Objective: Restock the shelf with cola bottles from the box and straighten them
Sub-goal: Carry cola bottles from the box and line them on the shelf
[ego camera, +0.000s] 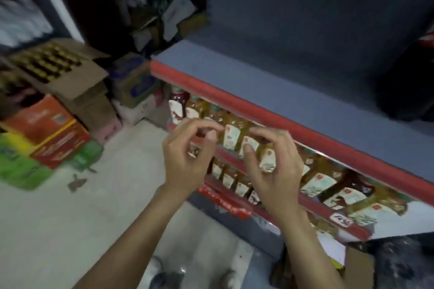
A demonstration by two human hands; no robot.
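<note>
An open cardboard box (77, 82) at the left holds several dark bottles with yellow caps (47, 63). The grey shelf board (281, 82) with a red front edge runs across the middle; its left part is bare. A dark blurred mass (404, 82) stands on it at the far right; I cannot tell whether it is bottles. My left hand (187, 157) and my right hand (270, 162) hover side by side in front of the lower shelf row, below the red edge. Both have loosely curled fingers and hold nothing.
Under the grey board, rows of amber bottles with white labels (231, 136) fill the lower shelves. Stacked on the pale floor (94, 218) at the left are a red carton (49, 129), green packs (16, 166) and a blue-printed carton (133, 82).
</note>
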